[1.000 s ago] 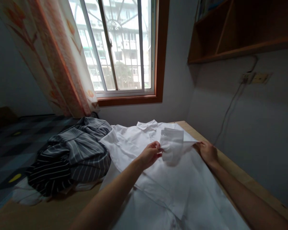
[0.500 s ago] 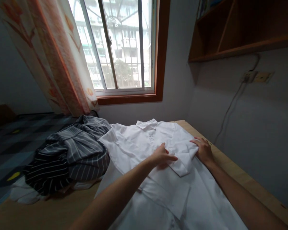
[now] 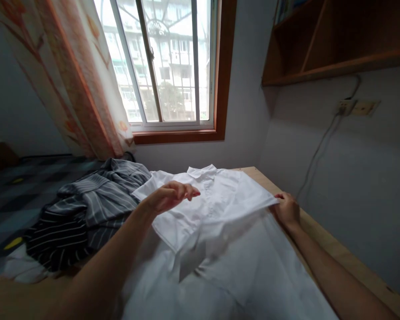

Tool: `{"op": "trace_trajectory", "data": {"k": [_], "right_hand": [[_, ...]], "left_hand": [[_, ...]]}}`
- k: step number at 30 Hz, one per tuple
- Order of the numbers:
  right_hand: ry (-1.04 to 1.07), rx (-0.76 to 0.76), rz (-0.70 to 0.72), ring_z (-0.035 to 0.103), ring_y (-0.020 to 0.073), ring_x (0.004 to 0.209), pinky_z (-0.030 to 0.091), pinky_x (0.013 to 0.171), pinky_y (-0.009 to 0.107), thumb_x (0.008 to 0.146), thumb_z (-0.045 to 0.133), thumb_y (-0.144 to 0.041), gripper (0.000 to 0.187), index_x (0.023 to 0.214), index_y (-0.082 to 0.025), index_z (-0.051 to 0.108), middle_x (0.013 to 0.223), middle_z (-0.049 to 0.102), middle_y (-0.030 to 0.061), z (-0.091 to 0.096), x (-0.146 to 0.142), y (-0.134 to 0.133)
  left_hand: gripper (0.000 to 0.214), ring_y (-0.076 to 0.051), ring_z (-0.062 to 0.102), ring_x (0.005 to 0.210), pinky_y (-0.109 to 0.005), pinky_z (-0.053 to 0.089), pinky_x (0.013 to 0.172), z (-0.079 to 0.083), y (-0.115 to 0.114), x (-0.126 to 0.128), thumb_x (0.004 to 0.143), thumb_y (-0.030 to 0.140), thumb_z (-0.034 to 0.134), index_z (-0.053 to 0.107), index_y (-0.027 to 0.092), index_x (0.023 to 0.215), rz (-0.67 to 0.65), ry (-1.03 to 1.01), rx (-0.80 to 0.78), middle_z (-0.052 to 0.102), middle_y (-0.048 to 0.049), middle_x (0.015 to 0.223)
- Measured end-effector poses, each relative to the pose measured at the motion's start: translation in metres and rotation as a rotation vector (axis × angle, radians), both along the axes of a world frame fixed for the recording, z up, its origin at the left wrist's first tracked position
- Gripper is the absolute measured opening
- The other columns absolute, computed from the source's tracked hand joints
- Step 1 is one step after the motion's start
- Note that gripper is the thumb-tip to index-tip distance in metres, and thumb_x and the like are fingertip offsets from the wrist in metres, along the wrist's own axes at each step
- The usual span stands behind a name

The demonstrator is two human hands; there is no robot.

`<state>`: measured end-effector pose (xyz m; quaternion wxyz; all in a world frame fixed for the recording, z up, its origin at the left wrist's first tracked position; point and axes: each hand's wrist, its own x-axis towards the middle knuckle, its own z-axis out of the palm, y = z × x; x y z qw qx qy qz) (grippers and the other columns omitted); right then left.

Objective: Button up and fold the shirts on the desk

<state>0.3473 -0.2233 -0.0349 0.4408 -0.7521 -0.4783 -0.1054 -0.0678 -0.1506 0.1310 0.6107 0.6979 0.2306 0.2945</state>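
A white collared shirt (image 3: 220,209) lies face up on the wooden table (image 3: 346,258), collar toward the window. Its upper half is raised off the table and stretched between my hands. My left hand (image 3: 168,196) has curled fingers closed on the shirt's left shoulder, and the short sleeve hangs below it. My right hand (image 3: 286,208) pinches the shirt's right shoulder edge near the wall side of the table. The lower part of the shirt still rests flat between my forearms.
A heap of dark striped clothing (image 3: 86,213) sits on the table left of the shirt. Behind it are a window (image 3: 166,66) with a patterned curtain (image 3: 73,80). A wooden shelf (image 3: 336,44) and a wall socket with cable (image 3: 345,107) are at right.
The folded sleeve that my hands pressed flat half a second ago has come undone. My left hand moved left to the other shoulder and both hands lifted the shirt's top.
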Motion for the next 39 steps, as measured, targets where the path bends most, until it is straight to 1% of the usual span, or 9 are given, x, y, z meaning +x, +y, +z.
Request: {"op": "trace_trajectory", "data": {"k": [2,6,10,15,21,26,32,35,39], "right_hand": [[0.051,-0.009,-0.017,0.06,0.0283,0.09,0.045,0.079,0.037,0.071,0.051,-0.036,0.027,0.087,-0.018,0.063,0.095,0.068,0.0142,0.0,-0.001,0.0],[0.152,-0.09,-0.051,0.063,0.0255,0.085,0.046,0.074,0.033,0.073,0.052,-0.034,0.028,0.094,-0.019,0.064,0.095,0.07,0.0119,0.002,-0.003,-0.001],[0.11,-0.204,-0.022,0.064,0.0272,0.089,0.045,0.072,0.033,0.076,0.05,-0.034,0.027,0.093,-0.021,0.066,0.098,0.072,0.0117,0.003,-0.004,-0.003],[0.204,-0.178,0.041,0.065,0.0285,0.084,0.045,0.067,0.031,0.07,0.052,-0.036,0.027,0.082,-0.02,0.069,0.088,0.073,0.01,0.006,-0.001,0.004],[0.316,-0.097,-0.117,0.062,0.0266,0.071,0.042,0.059,0.03,0.073,0.045,-0.039,0.039,0.089,-0.013,0.068,0.079,0.07,0.0126,0.029,0.009,0.031],[0.276,-0.102,-0.182,0.06,0.0272,0.076,0.042,0.067,0.034,0.077,0.046,-0.039,0.037,0.094,-0.015,0.066,0.086,0.068,0.0137,0.048,0.006,0.044],[-0.056,0.217,-0.233,0.055,0.0312,0.099,0.043,0.088,0.043,0.069,0.05,-0.02,0.041,0.108,-0.011,0.054,0.104,0.06,0.0173,0.023,-0.023,0.021],[-0.35,0.199,0.106,0.054,0.0297,0.102,0.041,0.093,0.044,0.078,0.045,-0.019,0.025,0.099,-0.015,0.057,0.1,0.061,0.016,0.013,-0.05,0.005],[-0.509,-0.242,0.589,0.05,0.0254,0.12,0.036,0.104,0.04,0.091,0.04,-0.031,0.037,0.121,-0.018,0.058,0.127,0.059,0.0133,0.04,-0.083,0.01]], "left_hand": [[0.026,-0.028,0.061,0.091,-0.043,0.045,0.09,-0.009,-0.002,-0.01,0.066,0.044,0.067,0.065,0.018,0.062,0.01,0.142,0.011,0.062,-0.0063,0.068],[0.057,-0.028,0.063,0.092,-0.039,0.046,0.085,-0.033,-0.039,0.005,0.073,0.058,0.062,0.065,0.016,0.112,0.066,0.662,0.279,0.068,-0.0117,0.101],[0.066,-0.033,0.062,0.094,-0.038,0.046,0.08,-0.059,-0.09,0.026,0.059,0.052,0.076,0.062,0.014,0.112,0.141,0.942,0.519,0.068,-0.0129,0.1],[0.015,-0.018,0.058,0.059,-0.023,0.039,0.05,-0.074,-0.098,0.036,0.066,0.031,0.068,0.062,0.016,0.069,0.056,0.759,-0.004,0.057,0.0008,0.058],[0.017,-0.013,0.061,0.055,-0.022,0.05,0.053,-0.015,-0.049,0.065,0.077,0.026,0.069,0.062,0.012,0.082,0.077,0.051,-0.544,0.063,-0.0015,0.063],[0.021,-0.003,0.038,0.032,-0.012,0.031,0.032,0.053,-0.021,0.099,0.097,0.02,0.046,0.053,0.012,0.079,0.097,-0.33,-0.473,0.051,0.0049,0.051],[0.01,-0.008,0.058,0.054,-0.017,0.047,0.05,0.069,-0.026,0.13,0.087,0.016,0.063,0.054,0.013,0.086,0.014,-0.388,-0.246,0.059,0.0016,0.069],[0.02,-0.007,0.057,0.058,-0.017,0.046,0.055,0.072,-0.024,0.139,0.08,0.021,0.071,0.054,0.014,0.086,-0.061,-0.392,-0.144,0.058,0.0031,0.071],[0.029,-0.007,0.057,0.061,-0.019,0.047,0.062,0.087,-0.016,0.147,0.075,0.027,0.077,0.055,0.014,0.087,-0.142,-0.37,-0.042,0.059,0.003,0.073]]}}
